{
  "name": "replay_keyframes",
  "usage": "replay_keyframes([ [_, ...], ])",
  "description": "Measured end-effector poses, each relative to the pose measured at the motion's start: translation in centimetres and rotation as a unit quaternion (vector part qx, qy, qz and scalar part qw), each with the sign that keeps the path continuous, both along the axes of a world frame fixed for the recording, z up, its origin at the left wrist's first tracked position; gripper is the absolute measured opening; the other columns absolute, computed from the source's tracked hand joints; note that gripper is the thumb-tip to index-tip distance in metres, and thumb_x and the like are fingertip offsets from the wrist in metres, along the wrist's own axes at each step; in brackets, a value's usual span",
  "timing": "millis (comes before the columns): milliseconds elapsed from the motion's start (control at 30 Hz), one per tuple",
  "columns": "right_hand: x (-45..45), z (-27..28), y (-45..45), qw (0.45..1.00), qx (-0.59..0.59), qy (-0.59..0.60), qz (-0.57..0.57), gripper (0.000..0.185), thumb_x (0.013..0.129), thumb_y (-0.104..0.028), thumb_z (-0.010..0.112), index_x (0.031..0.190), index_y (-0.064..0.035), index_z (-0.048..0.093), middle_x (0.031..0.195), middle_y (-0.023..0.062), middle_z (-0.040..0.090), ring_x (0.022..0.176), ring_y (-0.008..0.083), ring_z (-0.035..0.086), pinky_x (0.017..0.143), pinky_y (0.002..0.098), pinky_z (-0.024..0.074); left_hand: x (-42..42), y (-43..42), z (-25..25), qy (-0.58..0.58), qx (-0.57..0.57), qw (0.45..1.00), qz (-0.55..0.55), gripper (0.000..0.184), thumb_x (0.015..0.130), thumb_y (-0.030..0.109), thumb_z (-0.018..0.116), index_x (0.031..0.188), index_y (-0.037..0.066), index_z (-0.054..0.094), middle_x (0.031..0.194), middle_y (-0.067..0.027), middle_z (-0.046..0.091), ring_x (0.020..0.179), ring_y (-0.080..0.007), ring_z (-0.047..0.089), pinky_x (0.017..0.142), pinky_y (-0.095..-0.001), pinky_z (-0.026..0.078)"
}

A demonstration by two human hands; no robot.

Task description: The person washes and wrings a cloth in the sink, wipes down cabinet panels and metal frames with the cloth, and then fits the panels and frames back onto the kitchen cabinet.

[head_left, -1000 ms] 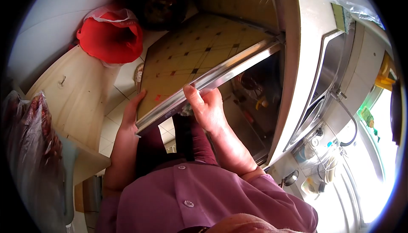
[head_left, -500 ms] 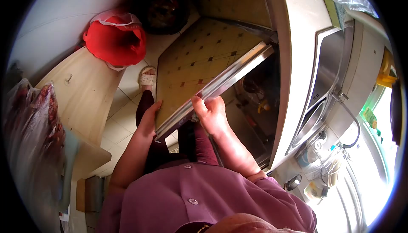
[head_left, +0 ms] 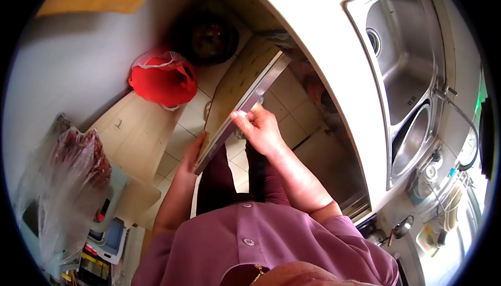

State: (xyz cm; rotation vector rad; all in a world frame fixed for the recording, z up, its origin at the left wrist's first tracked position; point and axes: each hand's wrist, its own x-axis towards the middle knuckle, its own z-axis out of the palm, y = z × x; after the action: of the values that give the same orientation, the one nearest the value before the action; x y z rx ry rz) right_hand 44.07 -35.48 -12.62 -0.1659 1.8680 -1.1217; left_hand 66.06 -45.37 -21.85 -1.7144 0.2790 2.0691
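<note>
A patterned yellowish cabinet door (head_left: 235, 77) with a metal edge strip (head_left: 250, 94) stands swung outward below the white counter. My right hand (head_left: 261, 129) is closed on the metal edge, thumb on top, and its other fingers are mostly hidden. Against the door's outer face near its lower corner rests my left hand (head_left: 194, 155), gripping that side; some of its fingers are hidden behind the panel. Behind the door the open cabinet interior (head_left: 329, 155) is dark, with some dim objects inside.
A red bag-lined bin (head_left: 163, 83) and a dark round container (head_left: 211, 38) stand beyond the door. To the left are a wooden panel (head_left: 130, 129) and a plastic bag with reddish contents (head_left: 78, 181). A steel sink (head_left: 404, 51) is set in the counter (head_left: 313, 30) at right.
The door has turned to a narrower, steeper angle, with both hands still on it. The view has shifted, showing more of the sink and the items at lower left.
</note>
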Motion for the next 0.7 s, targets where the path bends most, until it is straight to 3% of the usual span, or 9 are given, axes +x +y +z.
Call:
replay_keyframes([
  [67, 0.2, -0.5, 0.5, 0.999, -0.008, -0.027, 0.042, 0.034, 0.083, -0.036, 0.067, 0.102, -0.0088, 0.059, 0.06, 0.0032, 0.058, 0.057, 0.0136, 0.059, 0.056, 0.0302, 0.0473, 1.8, 0.2, -1.6, -0.02, -0.012, 0.999, -0.034, 0.027, 0.094, 0.043, 0.048, 0.081, 0.019, 0.053, 0.049, 0.0063, 0.035, 0.037, -0.0062, 0.032, 0.034, -0.0207, 0.023],
  [133, 0.9, -1.5, 0.9, 0.998, -0.033, -0.013, 0.05, 0.038, 0.081, -0.038, 0.069, 0.084, -0.0043, 0.053, 0.061, 0.0076, 0.059, 0.059, 0.0223, 0.062, 0.056, 0.0329, 0.0481, 3.5, 0.0, -3.4, 0.062, -0.01, 0.998, -0.026, 0.043, 0.092, 0.053, 0.046, 0.077, 0.014, 0.058, 0.052, 0.0005, 0.051, 0.036, -0.012, 0.047, 0.033, -0.0242, 0.037],
  [233, 1.8, -2.6, 1.2, 0.997, -0.052, -0.028, 0.049, 0.049, 0.077, -0.044, 0.071, 0.073, -0.0024, 0.044, 0.063, 0.0115, 0.06, 0.064, 0.0284, 0.065, 0.056, 0.0358, 0.0488, 3.9, -0.3, -3.9, 0.073, -0.005, 0.997, -0.034, 0.041, 0.093, 0.052, 0.043, 0.076, 0.017, 0.056, 0.05, 0.0012, 0.048, 0.035, -0.0114, 0.043, 0.031, -0.0242, 0.033],
  [333, 2.5, -3.3, 1.4, 0.996, -0.055, -0.023, 0.07, 0.049, 0.077, -0.043, 0.071, 0.074, -0.0021, 0.044, 0.063, 0.0115, 0.059, 0.063, 0.0286, 0.065, 0.055, 0.036, 0.0488, 4.5, -0.4, -4.1, 0.046, -0.005, 0.999, -0.026, 0.039, 0.095, 0.049, 0.041, 0.077, 0.018, 0.056, 0.049, 0.0015, 0.047, 0.034, -0.0107, 0.041, 0.031, -0.0241, 0.031],
  [533, 2.3, -2.9, 1.1, 0.995, -0.067, -0.031, 0.071, 0.047, 0.075, -0.042, 0.073, 0.076, -0.0028, 0.046, 0.063, 0.0084, 0.059, 0.061, 0.0273, 0.065, 0.054, 0.0354, 0.0487, 5.1, -0.4, -5.1, 0.09, 0.007, 0.995, -0.036, 0.038, 0.097, 0.044, 0.038, 0.096, 0.015, 0.061, 0.066, 0.0009, 0.059, 0.054, -0.0085, 0.053, 0.047, -0.023, 0.042],
  [667, 2.6, -2.9, 0.8, 0.995, -0.042, -0.032, 0.079, 0.048, 0.073, -0.044, 0.074, 0.079, -0.003, 0.049, 0.064, 0.0078, 0.06, 0.061, 0.0269, 0.064, 0.055, 0.0356, 0.0493, 5.7, 0.0, -5.7, 0.123, -0.036, 0.991, -0.029, 0.038, 0.098, 0.041, 0.038, 0.106, 0.012, 0.061, 0.078, 0.0012, 0.062, 0.062, -0.0073, 0.055, 0.053, -0.0229, 0.043],
  [700, 2.7, -2.8, 0.7, 0.995, -0.04, -0.037, 0.088, 0.043, 0.075, -0.038, 0.075, 0.076, -0.0039, 0.048, 0.069, 0.0077, 0.065, 0.065, 0.022, 0.067, 0.056, 0.0315, 0.0512, 6.7, 0.3, -6.9, 0.119, -0.055, 0.991, -0.008, 0.039, 0.097, 0.042, 0.039, 0.107, 0.011, 0.06, 0.08, 0.0007, 0.062, 0.064, -0.0069, 0.056, 0.056, -0.0228, 0.044],
])
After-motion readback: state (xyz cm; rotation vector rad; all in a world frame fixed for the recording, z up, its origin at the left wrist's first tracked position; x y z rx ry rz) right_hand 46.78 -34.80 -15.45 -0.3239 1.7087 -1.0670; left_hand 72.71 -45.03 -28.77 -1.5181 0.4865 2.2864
